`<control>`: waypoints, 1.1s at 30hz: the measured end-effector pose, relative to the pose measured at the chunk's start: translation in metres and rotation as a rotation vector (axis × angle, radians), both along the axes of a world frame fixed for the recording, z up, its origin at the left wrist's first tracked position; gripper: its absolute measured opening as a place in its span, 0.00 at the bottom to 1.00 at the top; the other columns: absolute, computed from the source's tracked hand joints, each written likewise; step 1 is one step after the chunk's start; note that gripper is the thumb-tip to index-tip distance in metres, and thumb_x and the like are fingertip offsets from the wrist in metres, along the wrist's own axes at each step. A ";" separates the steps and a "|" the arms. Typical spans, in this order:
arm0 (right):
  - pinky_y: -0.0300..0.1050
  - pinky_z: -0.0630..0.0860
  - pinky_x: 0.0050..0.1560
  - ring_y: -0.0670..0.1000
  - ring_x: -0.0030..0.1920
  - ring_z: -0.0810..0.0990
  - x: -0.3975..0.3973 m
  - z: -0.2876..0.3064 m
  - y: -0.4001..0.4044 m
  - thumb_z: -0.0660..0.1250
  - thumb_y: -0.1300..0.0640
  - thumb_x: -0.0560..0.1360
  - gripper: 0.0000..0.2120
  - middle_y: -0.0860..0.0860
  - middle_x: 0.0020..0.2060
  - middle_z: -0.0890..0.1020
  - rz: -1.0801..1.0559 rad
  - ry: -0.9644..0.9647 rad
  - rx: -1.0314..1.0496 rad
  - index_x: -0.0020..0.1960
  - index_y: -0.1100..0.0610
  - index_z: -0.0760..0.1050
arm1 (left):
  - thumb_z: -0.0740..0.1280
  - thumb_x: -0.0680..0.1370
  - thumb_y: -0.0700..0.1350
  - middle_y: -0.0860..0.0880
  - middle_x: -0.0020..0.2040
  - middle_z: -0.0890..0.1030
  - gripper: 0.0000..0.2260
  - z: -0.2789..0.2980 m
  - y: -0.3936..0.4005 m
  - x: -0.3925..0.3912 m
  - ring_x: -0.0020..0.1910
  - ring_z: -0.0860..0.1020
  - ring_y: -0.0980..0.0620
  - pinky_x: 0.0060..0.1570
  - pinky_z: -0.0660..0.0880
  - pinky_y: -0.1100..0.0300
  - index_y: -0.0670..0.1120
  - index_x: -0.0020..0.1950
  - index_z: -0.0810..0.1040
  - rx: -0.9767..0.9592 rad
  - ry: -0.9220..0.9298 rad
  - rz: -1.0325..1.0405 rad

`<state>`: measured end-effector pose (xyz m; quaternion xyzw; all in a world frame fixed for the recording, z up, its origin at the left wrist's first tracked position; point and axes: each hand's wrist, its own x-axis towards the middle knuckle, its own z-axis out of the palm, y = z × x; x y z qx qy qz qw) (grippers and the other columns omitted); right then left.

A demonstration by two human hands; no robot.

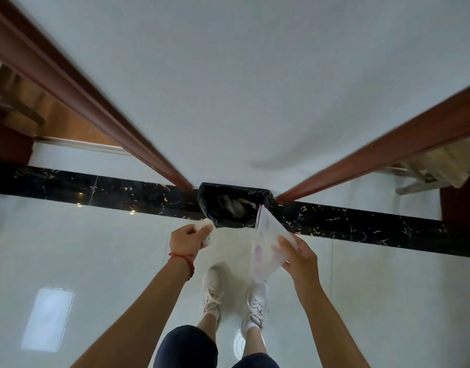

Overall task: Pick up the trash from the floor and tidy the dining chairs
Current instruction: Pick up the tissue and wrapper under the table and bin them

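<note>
A crumpled white tissue (203, 229) sits pinched in the left hand (187, 239), and a flat plastic wrapper (268, 248) is gripped by the right hand (300, 257); both hover at centre frame, just short of the black-lined bin (233, 205) against the wall. The trash looks collected but not yet dropped, and no dining chairs are clearly in view, so tidying them seems wholly left. The bin's mouth is open, with scraps already inside. Brown door frames (96, 107) flank it to upper left and right. The glossy floor (96, 261) around the white shoes (212, 290) gives open room.
</note>
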<state>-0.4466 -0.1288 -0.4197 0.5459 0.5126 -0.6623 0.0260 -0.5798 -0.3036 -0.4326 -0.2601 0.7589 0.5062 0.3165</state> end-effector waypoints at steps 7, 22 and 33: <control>0.46 0.77 0.48 0.54 0.54 0.80 0.007 -0.032 0.005 0.69 0.56 0.71 0.17 0.54 0.53 0.80 -0.055 -0.017 -0.036 0.60 0.56 0.75 | 0.73 0.69 0.43 0.44 0.39 0.78 0.07 -0.049 0.024 -0.013 0.37 0.77 0.48 0.43 0.79 0.56 0.41 0.40 0.77 0.006 -0.058 0.062; 0.47 0.77 0.50 0.53 0.54 0.78 -0.017 -0.064 0.010 0.68 0.55 0.72 0.16 0.53 0.54 0.78 -0.040 -0.062 -0.002 0.59 0.56 0.73 | 0.63 0.76 0.48 0.43 0.62 0.76 0.20 -0.068 0.029 -0.030 0.60 0.74 0.47 0.58 0.67 0.59 0.43 0.66 0.70 -0.259 0.254 -0.594; 0.54 0.76 0.57 0.53 0.50 0.76 -0.067 -0.104 -0.002 0.69 0.51 0.71 0.15 0.53 0.47 0.77 -0.158 -0.236 -0.165 0.53 0.59 0.74 | 0.59 0.78 0.50 0.44 0.71 0.66 0.22 -0.066 -0.016 -0.003 0.71 0.63 0.45 0.68 0.62 0.52 0.44 0.70 0.64 -0.403 0.354 -0.972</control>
